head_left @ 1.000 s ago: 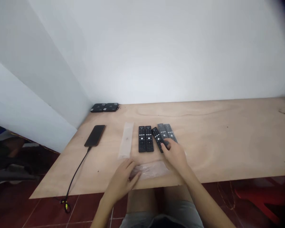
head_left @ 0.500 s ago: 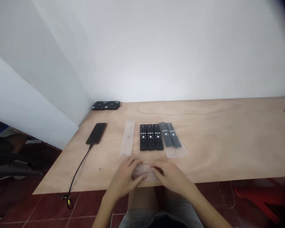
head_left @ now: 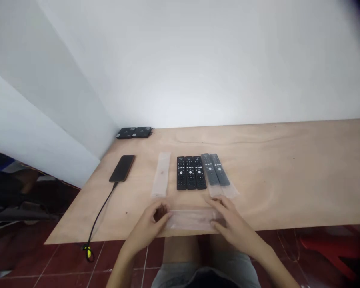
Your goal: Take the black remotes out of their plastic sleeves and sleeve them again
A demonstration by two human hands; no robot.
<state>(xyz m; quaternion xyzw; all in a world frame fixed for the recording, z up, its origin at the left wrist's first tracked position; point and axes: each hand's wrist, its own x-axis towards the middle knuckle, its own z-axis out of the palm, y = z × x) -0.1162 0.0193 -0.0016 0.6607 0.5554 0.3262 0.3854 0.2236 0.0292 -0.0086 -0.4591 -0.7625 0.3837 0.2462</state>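
A clear plastic sleeve lies lengthwise along the table's front edge, between my hands. At its left end my left hand is closed, thumb and forefinger curled onto the plastic. My right hand is at the other end, fingers and thumb spread apart over the sleeve. Just beyond, three bare black remote controls lie side by side. To their right are two remote controls in clear sleeves, the sleeve ends sticking out towards me. Another flat plastic sleeve lies left of the black remotes.
A dark phone with a black cable running over the front edge lies on the left of the wooden table. Two black boxes sit at the back left corner by the wall. A red stool stands below right.
My hands have moved apart, left hand leftward and right hand rightward, and the sleeve between them now shows stretched out at greater length. The remotes have stayed put.
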